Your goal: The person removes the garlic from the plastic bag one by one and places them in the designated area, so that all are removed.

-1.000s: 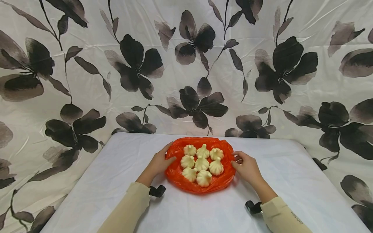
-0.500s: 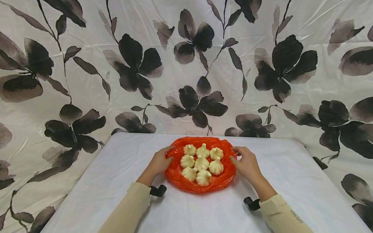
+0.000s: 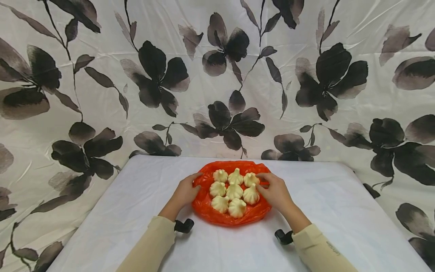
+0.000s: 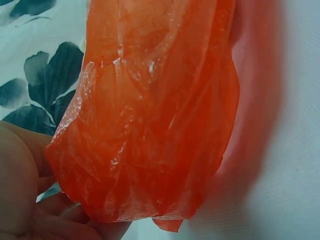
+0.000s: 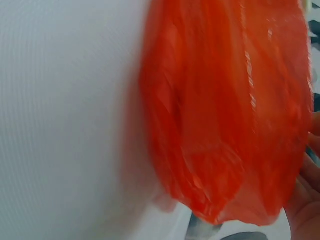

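A red plastic bag point(image 3: 234, 222) lies spread like a bowl on the white-covered table in the head view. Inside it sit several pale garlic bulbs point(image 3: 234, 192), ridged and with short stem tips. My left hand point(image 3: 185, 190) holds the bag's left rim between thumb and fingers; the left wrist view shows fingers point(image 4: 60, 220) around the crumpled side. My right hand point(image 3: 276, 190) reaches over the right rim, thumb and forefinger apart, fingertips right at the two right-hand bulbs. In the right wrist view the bag's red side point(image 5: 220, 125) hides much of that hand.
A white cloth covers the table point(image 3: 326, 211). Behind it hangs a pale curtain point(image 3: 278, 41) with dark flowers. Black wrist cameras point(image 3: 184, 226) sit below both hands, at the beige sleeves.
My right hand has moved left from the bag's right rim to over the right-hand bulbs. My left hand stays at the left rim, its fingers now showing over the edge.
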{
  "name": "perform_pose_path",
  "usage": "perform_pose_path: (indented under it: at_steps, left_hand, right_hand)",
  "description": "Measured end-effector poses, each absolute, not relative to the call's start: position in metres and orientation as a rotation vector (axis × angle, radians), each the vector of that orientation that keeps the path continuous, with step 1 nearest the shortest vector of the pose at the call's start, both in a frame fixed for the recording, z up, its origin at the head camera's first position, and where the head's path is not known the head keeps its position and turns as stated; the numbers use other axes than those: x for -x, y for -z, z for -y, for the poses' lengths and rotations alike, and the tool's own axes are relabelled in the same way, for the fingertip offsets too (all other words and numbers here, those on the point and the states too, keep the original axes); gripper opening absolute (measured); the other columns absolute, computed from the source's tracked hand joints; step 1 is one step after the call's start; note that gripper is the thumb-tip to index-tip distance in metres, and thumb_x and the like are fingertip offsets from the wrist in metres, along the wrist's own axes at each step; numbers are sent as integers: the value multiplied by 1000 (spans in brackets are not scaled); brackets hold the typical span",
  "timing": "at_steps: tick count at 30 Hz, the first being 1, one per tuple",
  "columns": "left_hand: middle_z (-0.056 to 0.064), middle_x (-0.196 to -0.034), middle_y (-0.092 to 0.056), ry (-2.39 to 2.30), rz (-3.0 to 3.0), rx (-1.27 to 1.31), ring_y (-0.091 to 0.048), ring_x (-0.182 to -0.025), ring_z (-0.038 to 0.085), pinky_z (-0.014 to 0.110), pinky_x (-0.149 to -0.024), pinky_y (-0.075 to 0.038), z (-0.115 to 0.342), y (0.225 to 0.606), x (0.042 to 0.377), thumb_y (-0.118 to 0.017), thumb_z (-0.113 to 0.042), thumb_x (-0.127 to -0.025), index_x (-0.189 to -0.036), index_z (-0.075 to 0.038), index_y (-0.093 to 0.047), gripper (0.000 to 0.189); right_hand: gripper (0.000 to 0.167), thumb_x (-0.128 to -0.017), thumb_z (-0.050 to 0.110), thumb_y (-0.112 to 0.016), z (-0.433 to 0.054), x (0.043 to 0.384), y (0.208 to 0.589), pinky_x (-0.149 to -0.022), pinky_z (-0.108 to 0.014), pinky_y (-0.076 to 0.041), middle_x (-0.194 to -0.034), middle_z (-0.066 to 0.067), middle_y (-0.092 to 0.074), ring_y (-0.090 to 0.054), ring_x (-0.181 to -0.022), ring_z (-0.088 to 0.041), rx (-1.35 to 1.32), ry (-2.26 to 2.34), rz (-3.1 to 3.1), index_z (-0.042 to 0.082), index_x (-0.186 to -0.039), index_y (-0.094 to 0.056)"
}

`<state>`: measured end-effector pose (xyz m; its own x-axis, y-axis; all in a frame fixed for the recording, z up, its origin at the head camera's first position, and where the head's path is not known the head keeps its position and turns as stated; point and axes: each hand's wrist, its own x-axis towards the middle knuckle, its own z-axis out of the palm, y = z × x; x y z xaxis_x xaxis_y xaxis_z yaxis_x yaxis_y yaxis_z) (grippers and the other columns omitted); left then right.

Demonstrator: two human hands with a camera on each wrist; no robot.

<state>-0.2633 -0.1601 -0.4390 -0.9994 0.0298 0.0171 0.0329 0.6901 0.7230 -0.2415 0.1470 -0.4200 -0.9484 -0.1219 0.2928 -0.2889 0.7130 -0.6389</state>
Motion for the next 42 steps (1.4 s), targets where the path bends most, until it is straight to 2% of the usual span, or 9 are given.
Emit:
perform_pose_path:
  at_steps: [12,20,28,36,42]
  left_hand:
    - [14,-145,-49,1244,2884,55,-50,-130,32,49,-103,-47,159,438,259,-56,-8,-93,-143,-13,-48,51]
    - [13,-146,-49,1251,2888,36,-51,-128,31,48,-101,-49,159,436,259,-55,-9,-93,-143,-14,-47,51]
    - [13,-145,-49,1232,2887,41,-53,-122,29,46,-100,-50,159,436,260,-55,-8,-93,-143,-14,-48,51]
    - [12,-147,-48,1244,2890,20,-47,-133,32,48,-101,-48,163,437,263,-55,-8,-93,-144,-15,-47,52]
    - [12,-147,-47,1267,2889,20,-47,-132,32,47,-99,-50,162,436,264,-54,-8,-94,-145,-15,-46,52]
  right_hand:
    - [35,-87,17,-70,-137,247,434,-95,-45,-53,-118,-8,-68,-62,-110,-27,-292,-1009,2764,10,-121,-67]
    - [28,-87,14,-69,-134,247,437,-87,-40,-57,-108,-5,-71,-64,-95,-21,-322,-995,2771,11,-115,-70]
    - [30,-88,15,-68,-133,242,431,-93,-44,-54,-117,-8,-69,-63,-106,-26,-342,-937,2778,11,-118,-69]
    - [31,-89,15,-67,-137,238,414,-88,-42,-57,-115,-10,-69,-64,-102,-26,-383,-929,2732,10,-120,-68]
    - [30,-88,14,-69,-142,238,406,-85,-39,-58,-109,-8,-70,-65,-97,-23,-414,-926,2670,9,-118,-69]
